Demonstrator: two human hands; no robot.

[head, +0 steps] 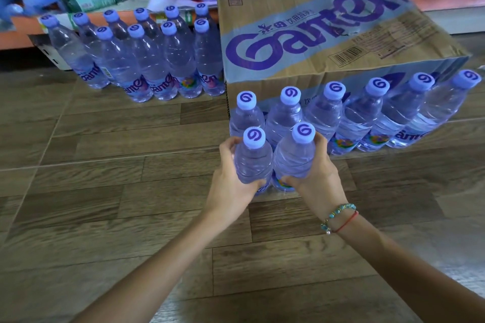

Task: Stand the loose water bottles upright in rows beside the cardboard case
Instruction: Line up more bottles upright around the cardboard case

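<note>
The left hand [231, 178] grasps one clear plastic water bottle [253, 162], the right hand [319, 173] another [294, 157], upright before the row lining the brown cardboard case [328, 34]. Pushed in hard, they could topple that row onto the wooden floor [118, 165].

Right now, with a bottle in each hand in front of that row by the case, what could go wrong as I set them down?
1. The left hand and right hand hold two bottles pressed together; releasing unevenly could tip one.
2. The row of six stands close behind, along the cardboard case; a bump could likely topple several.
3. Fingers wrapped behind the bottles might catch the row's caps when withdrawing.
</note>
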